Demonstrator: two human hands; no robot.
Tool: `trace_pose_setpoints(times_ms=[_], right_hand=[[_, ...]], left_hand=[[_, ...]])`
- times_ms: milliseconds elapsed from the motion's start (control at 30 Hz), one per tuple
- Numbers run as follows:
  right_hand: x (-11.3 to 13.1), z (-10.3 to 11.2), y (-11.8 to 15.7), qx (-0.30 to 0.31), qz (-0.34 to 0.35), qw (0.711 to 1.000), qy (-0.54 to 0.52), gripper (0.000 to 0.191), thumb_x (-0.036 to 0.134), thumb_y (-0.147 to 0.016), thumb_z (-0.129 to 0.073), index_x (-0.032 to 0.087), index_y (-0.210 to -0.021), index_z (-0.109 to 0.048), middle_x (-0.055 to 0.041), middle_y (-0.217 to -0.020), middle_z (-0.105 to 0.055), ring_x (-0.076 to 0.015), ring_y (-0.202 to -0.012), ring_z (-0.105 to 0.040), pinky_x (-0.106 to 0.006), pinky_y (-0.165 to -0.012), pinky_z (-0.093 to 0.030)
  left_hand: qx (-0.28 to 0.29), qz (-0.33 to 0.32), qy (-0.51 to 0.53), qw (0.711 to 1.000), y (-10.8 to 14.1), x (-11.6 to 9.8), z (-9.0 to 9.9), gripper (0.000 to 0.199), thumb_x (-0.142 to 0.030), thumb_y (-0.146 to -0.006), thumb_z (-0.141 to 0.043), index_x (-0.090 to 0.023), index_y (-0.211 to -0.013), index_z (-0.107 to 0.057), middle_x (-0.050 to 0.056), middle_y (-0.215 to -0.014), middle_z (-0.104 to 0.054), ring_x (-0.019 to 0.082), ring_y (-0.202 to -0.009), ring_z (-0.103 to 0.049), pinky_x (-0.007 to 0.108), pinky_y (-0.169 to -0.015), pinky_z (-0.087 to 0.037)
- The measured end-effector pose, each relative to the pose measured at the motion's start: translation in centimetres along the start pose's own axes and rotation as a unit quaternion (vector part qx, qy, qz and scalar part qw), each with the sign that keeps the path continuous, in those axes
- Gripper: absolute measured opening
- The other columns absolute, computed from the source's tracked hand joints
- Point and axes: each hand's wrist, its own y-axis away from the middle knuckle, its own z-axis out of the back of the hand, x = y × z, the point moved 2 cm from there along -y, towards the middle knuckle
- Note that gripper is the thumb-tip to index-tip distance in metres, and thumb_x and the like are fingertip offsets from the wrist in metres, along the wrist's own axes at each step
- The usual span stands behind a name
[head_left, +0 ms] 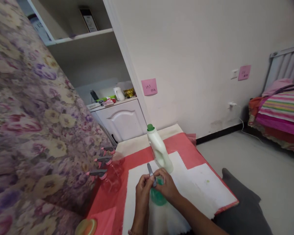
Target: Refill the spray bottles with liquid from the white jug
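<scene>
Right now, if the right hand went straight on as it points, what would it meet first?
The right hand would likely meet the grey plastic sprayer top first, though depth is unclear.

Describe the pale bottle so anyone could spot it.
Find the red-covered table. On its white sheet, just beyond the left hand and right hand, stands the pale bottle. Tall, whitish and green-topped, it differs from the see-through bottles with grey triggers at the left.
</scene>
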Motion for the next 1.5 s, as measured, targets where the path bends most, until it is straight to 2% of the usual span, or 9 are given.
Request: trace_pose_setpoints(times_ms=[200,433,567,733,933,1067,1233,1367,1500], right_hand=[[-0.24,-0.06,0.15,0.021,0.011,1.0,-0.005,0.016,0.03,-0.077,-0.068,0.022,-0.09,-0.064,-0.0029,-0.092,-0.063,-0.0212,-0.089,-0.061,-0.033,-0.082,-0.047],[-0.58,-0.16,-0.01,-0.011,-0.003,1.0,-0.002,0.019,0.033,-0.073,-0.072,0.021,-0.079,-0.059,-0.0014,-0.084,-0.059,-0.0206,-0.08,-0.059,-0.032,-0.074,-0.047],[-0.44,-0.04,0.09,0.022,0.011,1.0,-0.013,0.017,0.033,-0.077,-0.068,0.022,-0.089,-0.064,-0.0024,-0.09,-0.063,-0.0207,-0.086,-0.062,-0.032,-0.078,-0.048],[-0.45,0.14,0.03,0.008,0.004,1.0,-0.012,0.013,0.03,-0.075,-0.069,0.021,-0.077,-0.061,-0.0008,-0.082,-0.061,-0.0202,-0.081,-0.06,-0.032,-0.076,-0.048],[-0.5,0.03,0.21,0.029,0.015,0.999,-0.023,0.016,0.027,-0.077,-0.067,0.022,-0.092,-0.065,-0.0032,-0.094,-0.065,-0.0213,-0.09,-0.062,-0.033,-0.083,-0.049],[-0.61,0.15,0.16,0.012,0.007,1.0,-0.019,0.011,0.027,-0.075,-0.069,0.021,-0.082,-0.063,-0.003,-0.09,-0.064,-0.022,-0.088,-0.062,-0.034,-0.082,-0.049],[-0.57,0.24,0.3,0.025,0.009,0.999,-0.025,0.02,0.026,-0.075,-0.068,0.023,-0.095,-0.065,-0.0034,-0.096,-0.066,-0.0221,-0.092,-0.063,-0.034,-0.084,-0.049],[-0.54,0.34,0.39,0.012,0.002,1.0,-0.022,0.01,0.023,-0.075,-0.066,0.022,-0.085,-0.065,-0.0029,-0.089,-0.065,-0.0218,-0.088,-0.063,-0.034,-0.082,-0.049],[-0.5,0.36,0.51,0.006,-0.003,1.0,-0.023,0.02,0.021,-0.07,-0.071,0.021,-0.088,-0.064,-0.0031,-0.092,-0.064,-0.0225,-0.089,-0.063,-0.034,-0.082,-0.05]], left_hand=[[0.005,0.002,0.003,1.0,-0.01,0.17,0.07,0.03,-0.047,-0.071,-0.072,-0.018,-0.074,-0.065,-0.001,-0.067,-0.06,0.017,-0.069,-0.053,0.026,-0.066,-0.042],[0.001,0.006,0.002,1.0,0.29,-0.34,-0.17,0.029,-0.047,-0.072,-0.072,-0.018,-0.074,-0.065,-0.001,-0.067,-0.061,0.018,-0.069,-0.055,0.025,-0.066,-0.042],[-0.003,0.005,0.0,1.0,0.35,-0.48,-0.19,0.031,-0.049,-0.069,-0.073,-0.019,-0.073,-0.066,-0.001,-0.066,-0.061,0.018,-0.068,-0.055,0.025,-0.066,-0.043],[-0.003,0.005,0.0,1.0,0.33,-0.34,-0.15,0.032,-0.05,-0.068,-0.074,-0.018,-0.071,-0.065,-0.002,-0.064,-0.059,0.017,-0.066,-0.054,0.025,-0.064,-0.042],[0.002,0.004,0.003,1.0,0.32,0.0,-0.03,0.03,-0.047,-0.071,-0.073,-0.018,-0.075,-0.066,-0.002,-0.067,-0.061,0.017,-0.069,-0.054,0.025,-0.067,-0.043],[0.001,0.003,0.003,1.0,0.22,0.29,-0.02,0.03,-0.048,-0.07,-0.073,-0.019,-0.073,-0.065,-0.002,-0.067,-0.06,0.017,-0.069,-0.054,0.025,-0.066,-0.042],[0.002,0.004,0.007,1.0,0.31,0.2,-0.13,0.029,-0.046,-0.071,-0.073,-0.019,-0.076,-0.066,-0.002,-0.068,-0.062,0.017,-0.071,-0.056,0.025,-0.067,-0.043],[0.0,0.004,0.009,1.0,0.25,0.22,-0.13,0.029,-0.047,-0.071,-0.073,-0.019,-0.075,-0.066,-0.002,-0.067,-0.062,0.017,-0.069,-0.055,0.025,-0.066,-0.043],[0.001,0.004,0.008,1.0,0.25,0.29,-0.1,0.027,-0.045,-0.072,-0.072,-0.018,-0.076,-0.066,-0.001,-0.068,-0.062,0.017,-0.069,-0.055,0.025,-0.065,-0.043]])
